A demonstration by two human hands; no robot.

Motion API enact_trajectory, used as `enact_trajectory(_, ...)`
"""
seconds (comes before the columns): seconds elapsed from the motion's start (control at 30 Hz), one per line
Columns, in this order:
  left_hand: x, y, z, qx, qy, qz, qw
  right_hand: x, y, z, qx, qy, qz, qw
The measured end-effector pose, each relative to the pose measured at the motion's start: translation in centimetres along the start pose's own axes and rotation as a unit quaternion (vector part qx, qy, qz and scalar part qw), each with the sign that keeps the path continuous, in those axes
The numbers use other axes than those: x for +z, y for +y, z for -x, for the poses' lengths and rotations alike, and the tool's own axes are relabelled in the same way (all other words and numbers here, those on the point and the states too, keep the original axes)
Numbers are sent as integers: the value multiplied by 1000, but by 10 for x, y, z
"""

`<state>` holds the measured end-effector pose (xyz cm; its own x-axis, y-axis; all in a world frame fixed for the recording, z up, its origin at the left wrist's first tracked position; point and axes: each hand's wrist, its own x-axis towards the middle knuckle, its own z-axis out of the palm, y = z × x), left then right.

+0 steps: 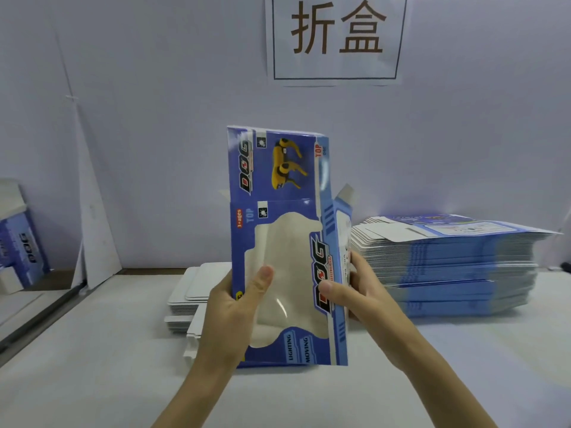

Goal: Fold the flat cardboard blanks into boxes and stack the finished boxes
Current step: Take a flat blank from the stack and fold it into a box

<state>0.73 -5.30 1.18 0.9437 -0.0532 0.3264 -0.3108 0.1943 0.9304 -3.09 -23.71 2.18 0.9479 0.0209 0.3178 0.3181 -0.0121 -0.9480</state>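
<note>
1. Blue printed carton [275,186] is held upright at mid-frame, over the bench [92,350]. Its lower edge is close to the bench top; I cannot tell if it touches.
2. Left hand [234,307] grips the left long edge, thumb flat on the front over the window and fingers hidden behind.
3. Right hand [361,291] grips the right edge, thumb on the "DOG" print and fingers wrapped behind the side panel.
4. Judgement: opposed grips on the two long edges suit squeezing the flattened sleeve open into a tube.
5. The right side panel stands at an angle to the front, and a small flap [346,193] juts out behind it. The ends look unclosed, so the fold seems early.
6. Materials: thin glossy card, grey-white where unprinted, with crisp crease lines. The window film [284,257] is clear, wavy-edged and catches a glint.
7. Stack of flat blanks [448,267] sits on the bench at right, near the right hand, probably the supply. Its edges are fanned and slightly slumped.
8. White card pile [191,291] lies behind the left hand.
9. Folded box [21,245] stands at far left by the wall, possibly where finished ones go.
</note>
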Motion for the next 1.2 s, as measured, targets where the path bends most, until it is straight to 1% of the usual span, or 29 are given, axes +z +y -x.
enact_trajectory(0.07, -3, -1, -2, -17, -30, -22, 999, 1, -3, 0, -3, 8, -17, 1000)
enact_trajectory(0.1, -3, -2, -3, -19, -44, -33, 998, 2, -4, 0, -12, 31, -27, 999)
enact_trajectory(0.13, -1, -2, -2, -7, -43, -56, 997, 3, -4, 0, -25, 71, -33, 997)
enact_trajectory(0.2, 2, -4, 1, 53, -11, -139, 989, 8, -3, 0, -44, 162, -14, 986)
enact_trajectory(0.23, 5, -5, 5, 76, -15, -156, 985, 11, -3, 0, -51, 194, 6, 980)
enact_trajectory(0.27, 8, -4, 8, 79, -44, -153, 984, 15, -2, 0, -68, 206, 18, 976)
enact_trajectory(0.3, 12, -4, 12, 66, -87, -141, 984, 18, 0, 1, -92, 198, 29, 976)
enact_trajectory(0.33, 15, -3, 15, 53, -122, -128, 983, 21, 0, 3, -116, 173, 49, 977)
enact_trajectory(0.37, 16, -3, 15, 51, -131, -116, 983, 24, -1, 5, -136, 139, 82, 978)
enact_trajectory(0.4, 16, -3, 14, 55, -119, -100, 986, 25, -2, 6, -152, 103, 120, 976)
enact_trajectory(0.47, 13, -4, 10, 72, -68, -47, 994, 21, -3, 7, -176, 46, 175, 968)
enact_trajectory(0.5, 11, -5, 6, 68, -48, -24, 996, 19, -4, 7, -177, 28, 193, 965)
enact_trajectory(0.53, 7, -6, 3, 59, -37, -10, 998, 18, -4, 7, -176, 29, 208, 962)
enact_trajectory(0.57, 3, -7, -1, 46, -42, 2, 998, 18, -3, 7, -179, 56, 221, 957)
enact_trajectory(0.6, -3, -8, -4, 32, -62, 15, 997, 17, -3, 7, -181, 105, 228, 951)
enact_trajectory(0.63, -8, -9, -6, 18, -95, 37, 995, 17, -2, 6, -173, 164, 224, 945)
enact_trajectory(0.67, -13, -10, -8, 6, -134, 64, 989, 16, -2, 5, -147, 209, 203, 945)
enact_trajectory(0.7, -16, -11, -9, -5, -167, 88, 982, 13, -3, 4, -105, 227, 167, 954)
enact_trajectory(0.73, -19, -11, -9, -11, -186, 97, 978, 10, -5, 3, -60, 218, 115, 967)
enact_trajectory(0.8, -21, -12, -10, 0, -208, 60, 976, 5, -5, 2, -6, 146, -13, 989)
enact_trajectory(0.83, -20, -12, -9, 5, -223, 29, 974, 4, -6, 2, 5, 109, -59, 992)
enact_trajectory(0.87, -18, -11, -8, -1, -238, -1, 971, 4, -6, 1, 7, 89, -81, 993)
enact_trajectory(0.9, -17, -11, -7, -20, -245, -26, 969, 4, -4, 1, 1, 86, -87, 992)
enact_trajectory(1.0, -17, -8, -7, -71, -258, -83, 960, 4, 0, 0, -28, 127, -99, 987)
enact_trajectory(1.03, -18, -7, -8, -84, -264, -107, 955, 4, 1, -1, -29, 130, -101, 986)
enact_trajectory(1.13, -27, 0, -11, -97, -276, -143, 946, 2, 2, -2, -5, 100, -78, 992)
enact_trajectory(1.2, -40, 10, -15, -83, -260, -130, 953, 2, 4, -3, 21, 83, -59, 995)
